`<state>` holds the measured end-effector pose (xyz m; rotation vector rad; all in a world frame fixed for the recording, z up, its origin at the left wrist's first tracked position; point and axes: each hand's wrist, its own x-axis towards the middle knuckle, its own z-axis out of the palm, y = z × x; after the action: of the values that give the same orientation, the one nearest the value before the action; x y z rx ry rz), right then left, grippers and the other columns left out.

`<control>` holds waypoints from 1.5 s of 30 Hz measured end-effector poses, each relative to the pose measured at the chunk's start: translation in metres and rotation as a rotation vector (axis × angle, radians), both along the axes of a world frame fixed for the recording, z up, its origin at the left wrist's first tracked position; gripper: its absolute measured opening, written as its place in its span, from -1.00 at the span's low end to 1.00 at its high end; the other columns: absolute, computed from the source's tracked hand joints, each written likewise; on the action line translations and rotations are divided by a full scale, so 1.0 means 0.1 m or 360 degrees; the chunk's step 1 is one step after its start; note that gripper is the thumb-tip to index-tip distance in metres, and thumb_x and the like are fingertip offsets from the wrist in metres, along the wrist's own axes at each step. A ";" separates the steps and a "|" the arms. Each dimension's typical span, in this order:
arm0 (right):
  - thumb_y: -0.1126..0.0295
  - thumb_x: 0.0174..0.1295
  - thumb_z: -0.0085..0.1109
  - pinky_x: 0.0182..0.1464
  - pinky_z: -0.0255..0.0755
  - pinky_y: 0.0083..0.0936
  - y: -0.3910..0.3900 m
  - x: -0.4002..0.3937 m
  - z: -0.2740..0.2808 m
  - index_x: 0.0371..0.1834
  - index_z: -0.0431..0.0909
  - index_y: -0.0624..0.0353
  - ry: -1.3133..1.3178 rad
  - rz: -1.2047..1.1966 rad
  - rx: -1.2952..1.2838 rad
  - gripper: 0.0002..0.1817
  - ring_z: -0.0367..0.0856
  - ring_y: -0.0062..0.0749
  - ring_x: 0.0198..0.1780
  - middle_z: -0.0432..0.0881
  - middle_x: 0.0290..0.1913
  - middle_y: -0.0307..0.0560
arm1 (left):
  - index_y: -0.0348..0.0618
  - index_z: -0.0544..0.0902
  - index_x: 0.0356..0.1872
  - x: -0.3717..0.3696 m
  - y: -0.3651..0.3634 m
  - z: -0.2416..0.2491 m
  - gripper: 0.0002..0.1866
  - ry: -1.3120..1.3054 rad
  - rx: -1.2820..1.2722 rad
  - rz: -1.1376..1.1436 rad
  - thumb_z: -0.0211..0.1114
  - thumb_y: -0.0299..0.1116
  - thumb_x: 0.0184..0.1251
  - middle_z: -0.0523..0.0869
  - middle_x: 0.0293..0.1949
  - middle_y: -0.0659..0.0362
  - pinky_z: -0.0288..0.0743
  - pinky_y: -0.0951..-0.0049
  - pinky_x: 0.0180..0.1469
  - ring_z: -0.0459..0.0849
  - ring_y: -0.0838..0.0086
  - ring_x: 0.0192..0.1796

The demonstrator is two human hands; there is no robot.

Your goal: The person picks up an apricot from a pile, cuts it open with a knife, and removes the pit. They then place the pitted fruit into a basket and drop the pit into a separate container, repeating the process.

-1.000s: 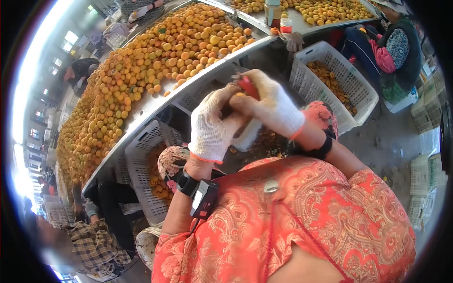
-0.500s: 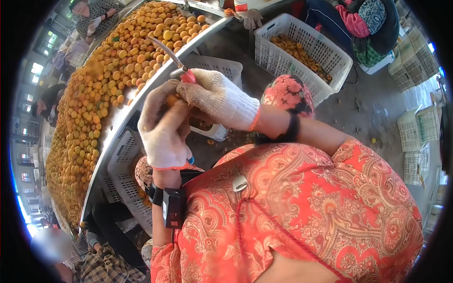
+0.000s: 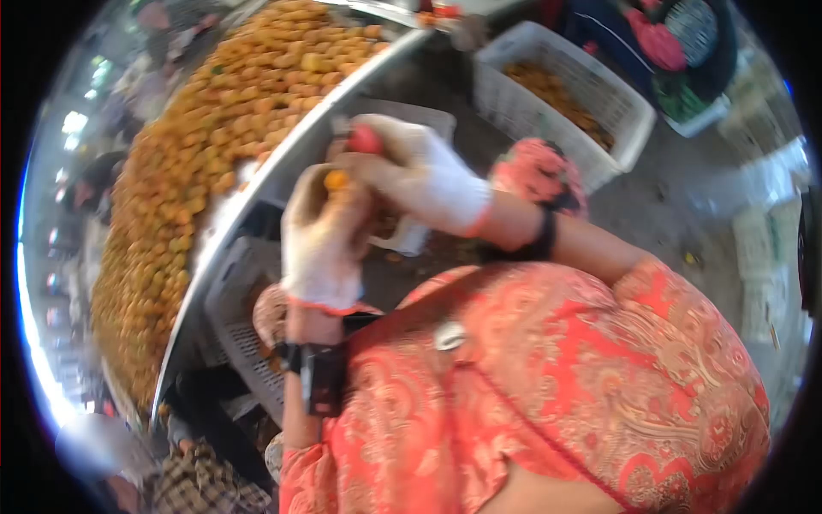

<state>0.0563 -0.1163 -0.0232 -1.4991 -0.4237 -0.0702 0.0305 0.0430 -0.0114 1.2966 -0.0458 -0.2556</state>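
My left hand (image 3: 325,236), in a white knit glove, is closed on an orange apricot (image 3: 336,180) that shows between its fingers. Touching it from the right, my right hand (image 3: 419,171), gloved too, is wrapped round the red handle of a tool (image 3: 365,139). The tool's metal part is smeared by motion. Both hands are above the floor, just right of the metal edge of the table. A large heap of apricots (image 3: 188,154) covers the table on the left.
A white crate (image 3: 629,116) with cut orange fruit stands at the upper right. Another crate (image 3: 244,330) is below the table edge (image 3: 224,236). A person in dark clothes (image 3: 599,34) sits at the top right, and a person in plaid (image 3: 201,484) is at the lower left.
Both hands appear slightly further right in the view. The tool's curved metal part, clear before, is now hard to make out, and the apricot in the left hand shows more plainly. The whole view is blurrier.
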 end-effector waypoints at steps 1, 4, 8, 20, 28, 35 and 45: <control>0.36 0.37 0.16 -0.18 0.56 -0.48 0.07 0.03 -0.11 -0.01 0.55 0.27 -0.0099 -0.0096 0.0160 -0.76 0.61 -0.53 -0.22 0.68 -0.27 -0.16 | -0.17 0.58 -0.11 -0.02 0.00 0.05 -0.86 0.0048 0.0098 0.0046 0.28 -0.51 0.34 0.59 -0.34 0.27 0.35 0.60 -0.53 0.51 0.67 -0.45; 0.31 0.45 0.11 -0.46 0.31 -0.71 0.01 -0.03 0.07 -0.19 0.53 0.15 0.0392 0.0216 0.0188 -0.85 0.42 -0.79 -0.43 0.54 -0.40 -0.35 | -0.21 0.56 -0.08 -0.02 0.00 -0.01 -0.80 -0.0236 0.0222 0.0028 0.30 -0.55 0.30 0.60 -0.32 0.27 0.43 0.65 -0.41 0.53 0.70 -0.39; 0.31 0.45 0.13 -0.44 0.29 -0.71 0.05 0.00 0.00 -0.20 0.52 0.14 0.0437 0.0186 0.0187 -0.86 0.37 -0.76 -0.43 0.49 -0.41 -0.38 | -0.27 0.55 -0.03 0.03 -0.04 -0.15 -0.74 -0.0310 0.0058 0.0074 0.26 -0.67 0.27 0.63 -0.18 0.21 0.53 0.60 -0.17 0.63 0.57 -0.18; 0.43 0.34 0.22 -0.27 0.45 -0.55 0.14 -0.07 0.15 -0.22 0.56 0.27 0.0153 -0.0049 0.0181 -0.88 0.48 -0.70 -0.31 0.57 -0.40 -0.29 | -0.25 0.56 -0.09 -0.01 0.12 -0.04 -0.68 0.0387 -0.1088 0.0482 0.10 -0.16 0.52 0.66 -0.16 -0.01 0.62 0.00 0.09 0.69 0.13 -0.07; 0.20 0.21 0.35 -0.24 0.53 -0.14 0.39 -0.10 -0.01 -0.10 0.52 0.18 -0.0374 -0.0194 -0.0608 -0.65 0.69 0.19 -0.25 0.66 -0.36 0.25 | -0.16 0.55 0.14 0.04 0.11 -0.21 -0.65 0.0282 -0.1310 0.0547 0.09 -0.17 0.53 0.68 0.02 0.07 0.48 0.11 0.31 0.63 0.27 0.12; 0.35 0.21 0.39 -0.12 0.56 -0.44 0.49 -0.01 -0.17 -0.07 0.54 0.19 -0.0217 0.0108 -0.0013 -0.70 0.61 -0.54 -0.21 0.65 -0.28 -0.23 | -0.16 0.62 0.02 0.03 0.31 -0.38 -0.66 -0.0084 -0.1110 0.0174 0.33 -0.18 0.36 0.69 0.03 0.07 0.53 0.19 0.22 0.64 0.29 0.13; 0.44 0.27 0.32 -0.16 0.47 -0.60 0.35 -0.06 0.06 -0.10 0.51 0.21 -0.0019 -0.0083 -0.0170 -0.78 0.49 -0.65 -0.25 0.56 -0.27 -0.22 | -0.17 0.55 0.09 -0.11 0.32 -0.17 -0.74 0.0027 -0.0340 0.0092 0.24 -0.36 0.47 0.64 -0.28 0.25 0.37 0.59 -0.45 0.54 0.60 -0.45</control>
<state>0.0504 -0.0812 -0.0168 -1.6159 -0.4029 -0.0991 0.0191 0.0753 -0.0287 1.0815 -0.0202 -0.2063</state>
